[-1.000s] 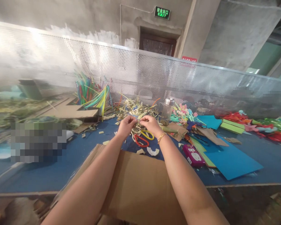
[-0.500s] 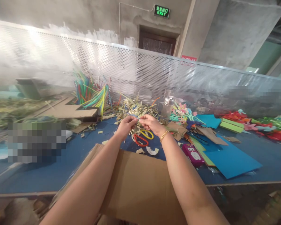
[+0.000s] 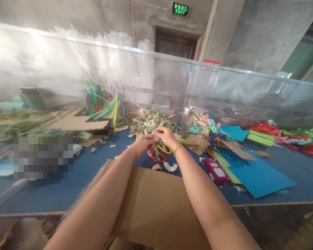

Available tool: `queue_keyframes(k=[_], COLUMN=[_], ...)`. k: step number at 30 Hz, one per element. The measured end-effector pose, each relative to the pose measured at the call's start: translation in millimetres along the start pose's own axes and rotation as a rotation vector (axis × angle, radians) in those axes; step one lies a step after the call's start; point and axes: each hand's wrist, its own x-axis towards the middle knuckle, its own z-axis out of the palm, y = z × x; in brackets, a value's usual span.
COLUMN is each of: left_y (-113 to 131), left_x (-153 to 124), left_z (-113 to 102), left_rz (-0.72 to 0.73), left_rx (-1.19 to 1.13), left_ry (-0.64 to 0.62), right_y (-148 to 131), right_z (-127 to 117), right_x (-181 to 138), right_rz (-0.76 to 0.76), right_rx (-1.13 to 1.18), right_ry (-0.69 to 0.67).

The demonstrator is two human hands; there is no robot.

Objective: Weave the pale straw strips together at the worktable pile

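Observation:
My left hand (image 3: 144, 143) and my right hand (image 3: 166, 135) meet over the blue table (image 3: 67, 187), fingers pinched together on a thin pale strip I can barely make out. A gold bracelet (image 3: 176, 149) circles my right wrist. Just beneath the hands lie red-handled scissors (image 3: 158, 158) and yellow-handled scissors (image 3: 165, 149). Behind them sits a heap of pale yellow-green strips (image 3: 150, 121). A brown cardboard sheet (image 3: 151, 205) lies under my forearms.
A bundle of coloured straws (image 3: 101, 102) leans on a flat cardboard box (image 3: 78, 123) at the left. A metal-capped jar (image 3: 186, 119), paper flowers (image 3: 205, 125), a pink box (image 3: 216, 171) and blue paper (image 3: 258, 175) lie to the right. Perforated metal fencing (image 3: 198, 86) backs the table.
My hands have drawn closer together and dropped slightly; the left hand now touches the right, where before a short gap lay between them.

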Motion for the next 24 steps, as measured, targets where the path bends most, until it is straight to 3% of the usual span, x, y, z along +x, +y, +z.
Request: queue_keyframes(k=[10, 14, 18, 23, 24], left_y=[8, 6, 2, 1, 1], left_x=[-1, -2, -1, 1, 2], left_z=[-3, -1, 4, 3, 2], left_rz=[-0.109, -0.083, -0.052, -0.039, -0.028], left_rx=[-0.296, -0.245, -0.175, -0.181, -0.191], left_ry=[0.023, 0.017, 0.008, 0.039, 0.05], right_y=[-17, -12, -4, -12, -15], right_z=[-19, -15, -5, -18, -23], right_x=[-7, -6, -2, -1, -2], right_rz=[-0.004, -0.048, -0.053, -0.125, -0.11], right_rx=[0.104, 0.026, -0.121, -0.438, -0.453], right_ry=[0.059, 0.104, 0.053, 0.353, 0.355])
